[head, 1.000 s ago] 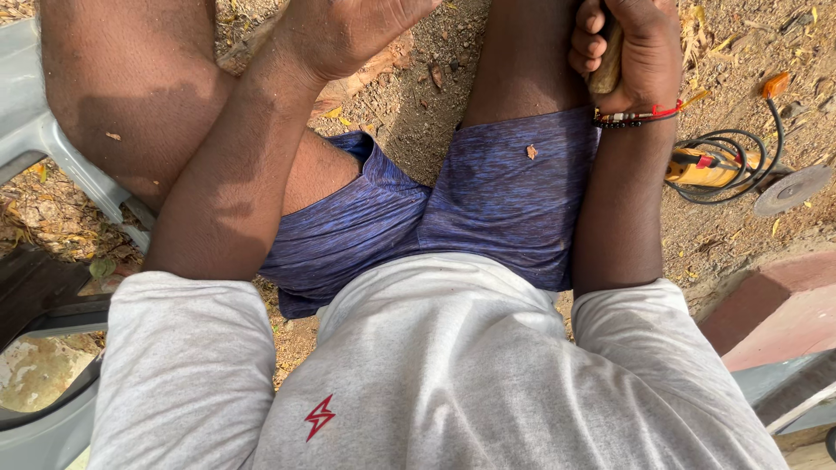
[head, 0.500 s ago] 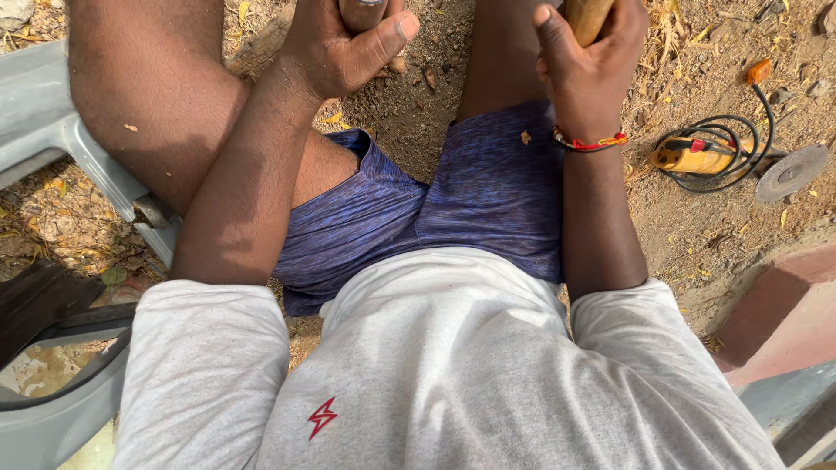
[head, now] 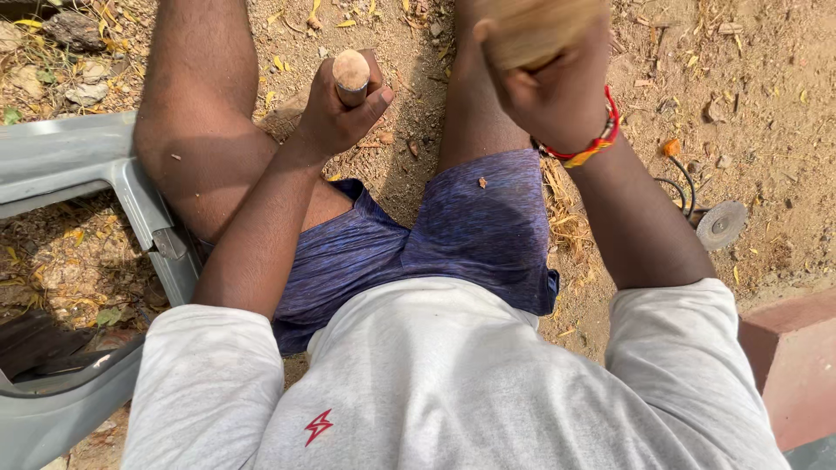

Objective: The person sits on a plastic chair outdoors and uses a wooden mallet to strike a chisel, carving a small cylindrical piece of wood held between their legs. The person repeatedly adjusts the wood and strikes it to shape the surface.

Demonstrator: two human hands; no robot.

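- Left hand (head: 335, 109) was wrapped around a round wooden handle (head: 352, 70), fingers curled tight and the thumb pressed along its side; only the blunt, pale top of the handle showed, above the bare dirt ground (head: 409, 78) between the knees.
- Right hand (head: 557, 87) gripped a second wooden piece (head: 535, 26), blurred and raised close to the camera; how the fingers lay around it I could not tell exactly, but the fist was closed on it.
- Compared with a second ago, both hands had come up and nearer: then the right was clenched low beside the thigh and the left was spread empty over the ground; half a second ago each already held wood. My reading: the right hand was mid-lift above the held handle.
- Handle end looked worn smooth, rounded and dusty tan; the raised piece was paler, with a grainy surface.
- Red and yellow thread band (head: 596, 139) circled the right wrist.
- Grey plastic chair frame (head: 78, 165) at the ground's left edge; a flat metal disc (head: 721, 224) and a dark cable (head: 684, 187) lay near the right edge, amid dry leaves and stones.
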